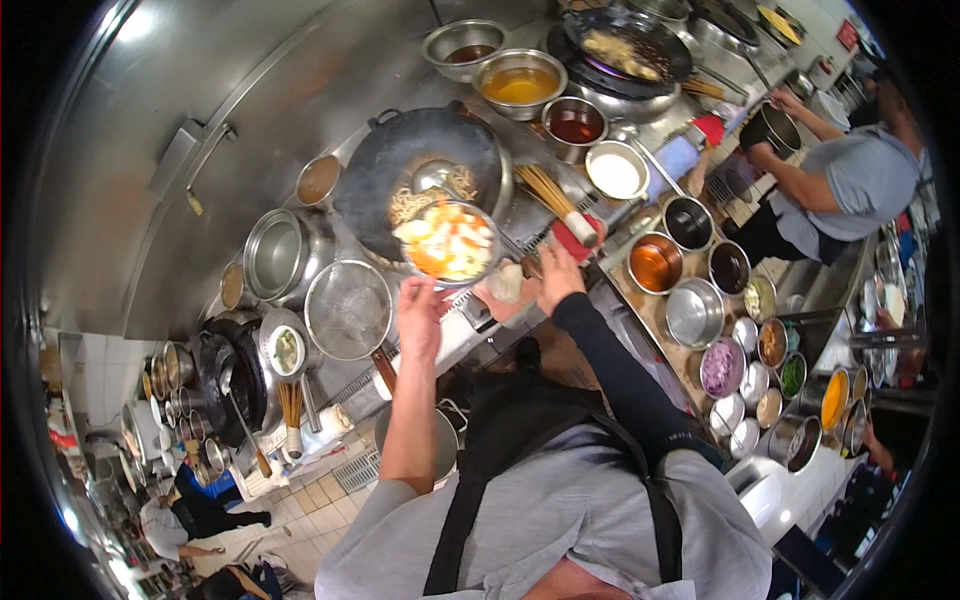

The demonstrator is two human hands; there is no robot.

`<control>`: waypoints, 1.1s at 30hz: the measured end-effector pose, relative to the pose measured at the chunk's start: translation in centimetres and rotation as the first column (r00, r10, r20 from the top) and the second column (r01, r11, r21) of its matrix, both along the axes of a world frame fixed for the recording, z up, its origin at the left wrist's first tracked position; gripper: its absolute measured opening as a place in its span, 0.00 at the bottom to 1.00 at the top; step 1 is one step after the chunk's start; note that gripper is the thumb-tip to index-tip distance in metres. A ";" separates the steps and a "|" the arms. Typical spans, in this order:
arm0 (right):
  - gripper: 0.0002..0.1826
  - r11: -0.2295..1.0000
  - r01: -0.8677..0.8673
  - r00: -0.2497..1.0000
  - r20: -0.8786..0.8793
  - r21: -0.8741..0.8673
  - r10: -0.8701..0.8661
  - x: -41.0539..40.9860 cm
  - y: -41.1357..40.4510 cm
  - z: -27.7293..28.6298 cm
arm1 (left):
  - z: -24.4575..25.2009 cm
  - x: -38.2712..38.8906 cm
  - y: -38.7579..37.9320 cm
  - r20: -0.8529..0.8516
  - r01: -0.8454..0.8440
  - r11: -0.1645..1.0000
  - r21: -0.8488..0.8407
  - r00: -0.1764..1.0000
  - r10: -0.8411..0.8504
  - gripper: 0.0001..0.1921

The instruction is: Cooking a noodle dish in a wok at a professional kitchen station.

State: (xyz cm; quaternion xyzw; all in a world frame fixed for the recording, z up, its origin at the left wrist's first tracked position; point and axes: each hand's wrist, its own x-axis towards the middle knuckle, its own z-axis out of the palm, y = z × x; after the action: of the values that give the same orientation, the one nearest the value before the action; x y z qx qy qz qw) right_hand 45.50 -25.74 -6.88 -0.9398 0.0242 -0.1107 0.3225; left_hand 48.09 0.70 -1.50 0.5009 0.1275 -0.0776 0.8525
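My left hand [420, 311] grips the near rim of a metal bowl [478, 277]. Chopped white and orange food pieces [448, 238] fill the bowl, which is held over the near edge of a large wok [367, 172]. Brown strands that look like noodles [412, 204] lie in the wok under thin steam. Among the strands rests the head of a ladle [433, 177]; its shaft is partly hidden behind the bowl. My right hand [559, 276] is closed around the wooden end of the ladle's handle. A crumpled cloth [504, 283] lies on the stove edge between my hands.
A mesh strainer [349, 309] and a lidless pot [276, 253] stand left. A bamboo brush [555, 199], a bowl of white contents [617, 170] and a bowl of yellow liquid [521, 86] sit right. Ingredient containers [722, 367] crowd the side counter. A co-worker [832, 184] holds a pot nearby.
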 end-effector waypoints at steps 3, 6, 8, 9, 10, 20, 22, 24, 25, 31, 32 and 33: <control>0.26 0.999 -0.050 0.970 -0.238 -0.016 0.045 5.5 2.5 -2.8 | 1.5 5.7 4.2 0.067 -0.111 0.959 0.263 0.993 0.096 0.06; 0.25 0.986 -0.015 0.955 -0.289 0.167 0.064 6.1 4.2 -2.6 | -1.0 12.0 8.3 0.099 -0.128 0.918 0.376 0.990 0.098 0.07; 0.21 0.919 -0.032 0.999 -0.022 0.392 0.044 4.1 4.9 -3.8 | -2.6 16.5 8.6 0.072 -0.070 0.632 0.772 0.997 0.022 0.08; 0.21 0.919 -0.036 0.998 -0.026 0.393 0.050 3.9 5.2 -2.1 | -3.9 18.0 8.5 0.068 -0.071 0.631 0.773 0.997 0.028 0.08; 0.20 0.739 0.099 0.944 -0.297 0.666 0.141 3.5 5.4 1.7 | -5.2 19.0 8.3 0.323 -0.301 0.218 0.928 0.943 -0.075 0.08; 0.30 0.979 -0.061 0.879 -0.454 0.193 0.144 4.8 5.3 3.5 | -1.7 20.5 3.4 0.467 -0.488 -0.048 0.872 0.856 -0.222 0.10; 0.31 0.989 -0.066 0.886 -0.447 0.136 0.120 4.5 4.7 3.2 | -1.9 20.9 5.2 0.452 -0.452 0.023 0.892 0.892 -0.009 0.11; 0.32 0.990 -0.069 0.907 -0.405 0.125 0.115 3.5 3.7 2.8 | -1.5 20.5 6.7 0.346 -0.406 0.451 0.795 0.914 0.213 0.10; 0.32 0.992 -0.030 0.910 -0.407 0.120 0.076 2.9 3.0 2.0 | -1.3 20.1 7.3 0.252 -0.350 0.709 0.612 0.936 0.245 0.09; 0.21 0.957 0.193 0.978 -0.119 0.215 -0.170 -6.2 -2.7 -1.2 | 0.3 13.6 -0.3 0.150 0.054 0.992 0.114 0.986 -0.071 0.05; 0.20 0.941 0.245 0.960 -0.195 0.232 -0.202 -8.7 -3.8 -1.9 | 0.1 12.4 -2.9 0.134 0.145 0.984 0.104 0.978 -0.158 0.05; 0.19 0.921 0.297 0.937 -0.264 0.251 -0.230 -11.3 -5.0 -2.4 | -0.1 10.8 -6.2 0.080 0.285 0.953 0.101 0.953 -0.294 0.05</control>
State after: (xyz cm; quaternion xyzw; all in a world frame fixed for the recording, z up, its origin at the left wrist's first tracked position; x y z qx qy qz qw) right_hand 34.16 -30.78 -9.32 -0.8775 0.2040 -0.0396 0.4323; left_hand 58.86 -5.52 -1.57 0.5542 0.0157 -0.1725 0.8141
